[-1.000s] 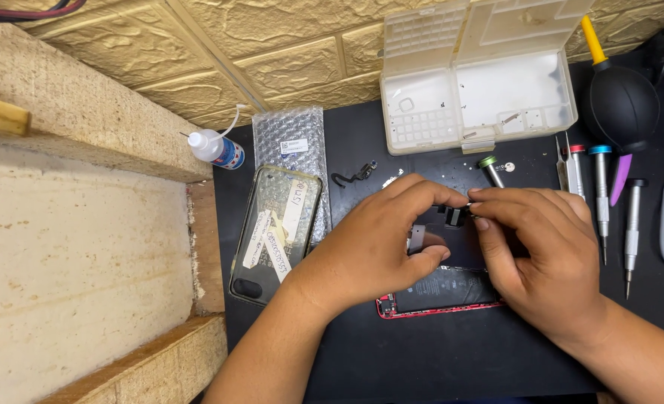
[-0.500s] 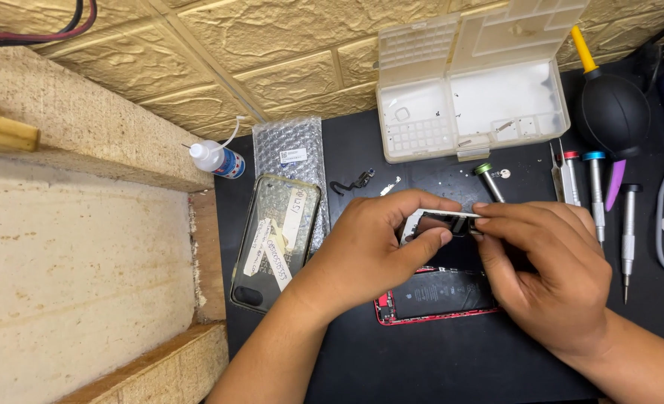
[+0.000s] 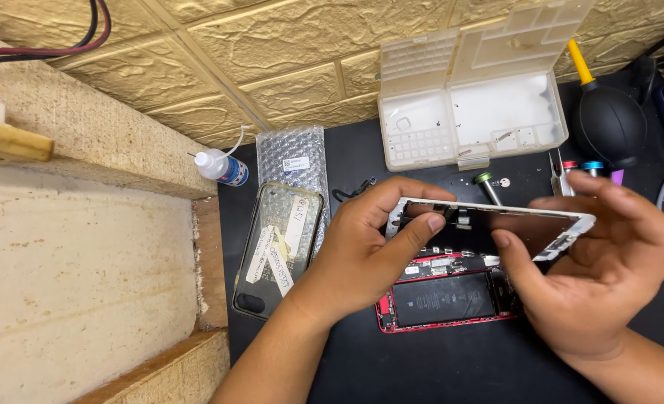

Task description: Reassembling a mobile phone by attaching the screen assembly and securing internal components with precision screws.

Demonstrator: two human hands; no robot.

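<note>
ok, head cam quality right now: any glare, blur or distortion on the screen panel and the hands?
Head view: the lifted screen panel is sharp at its white edge, its dark face without strong glare. Left hand is crisp; right hand is slightly soft, near the frame edge. Light is even and shadows soft over the open red phone. The bubble-wrap pouch and clear case show small sheen. Wall lines bow slightly, wide-lens distortion.

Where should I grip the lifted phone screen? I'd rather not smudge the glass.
By its two short ends, as both hands do: left hand at the left end, right hand at the right. The phone screen is thin, flat and tilted up over the red phone body, so its edges are free.
</note>
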